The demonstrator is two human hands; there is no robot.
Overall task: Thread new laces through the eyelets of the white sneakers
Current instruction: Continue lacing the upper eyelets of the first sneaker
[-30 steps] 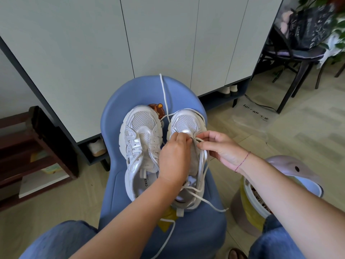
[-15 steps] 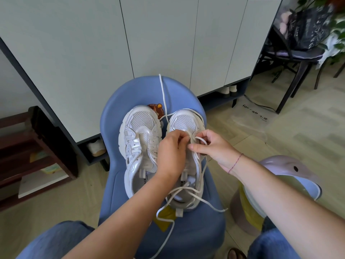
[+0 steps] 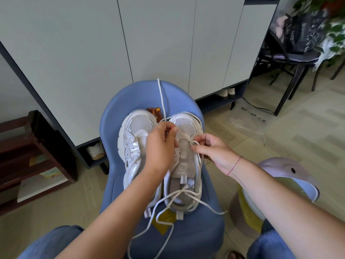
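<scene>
White lace [image 3: 161, 98] is through the front eyelets of the sneaker [image 3: 186, 126] at frame centre. Second sneaker [image 3: 138, 126] touches it on the left. Both sit on a blue chair [image 3: 127, 98]. Left hand [image 3: 162, 144] has its fingers curled, pinching the lace near the toe. Right hand [image 3: 211, 152] pinches a lace loop just beside it.

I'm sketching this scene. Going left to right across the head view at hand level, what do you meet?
Dark wooden rack, first white mesh sneaker, left hand pinching the white lace, second white mesh sneaker, right hand also pinching it, lilac dolphin-shaped bin lid.
</scene>
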